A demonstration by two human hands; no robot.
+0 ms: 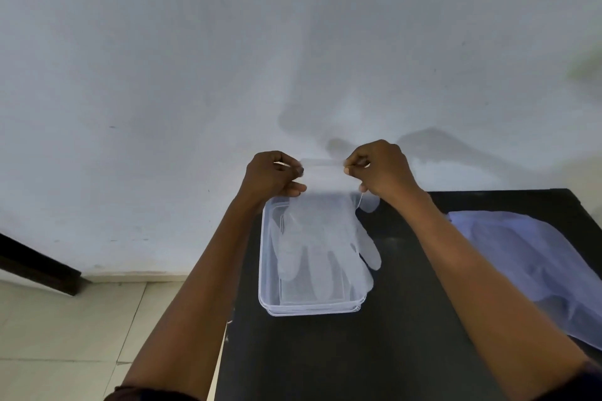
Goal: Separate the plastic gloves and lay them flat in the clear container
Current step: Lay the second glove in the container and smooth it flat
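Note:
A see-through plastic glove (325, 238) hangs by its cuff, fingers pointing down toward me, over the clear container (265, 270). My left hand (270, 177) pinches the cuff's left corner and my right hand (381, 169) pinches its right corner, stretching the cuff taut above the container's far end. The glove's fingers drape into the container, and its outer finger and thumb spill over the right rim. The clear container stands on a black table (407, 335). A pile of further plastic gloves (527, 257) lies on the table at the right.
A pale wall fills the background just behind the container. The black table's left edge runs close beside the container, with a tiled floor (65, 335) below on the left. A dark beam (35, 265) leans at the far left.

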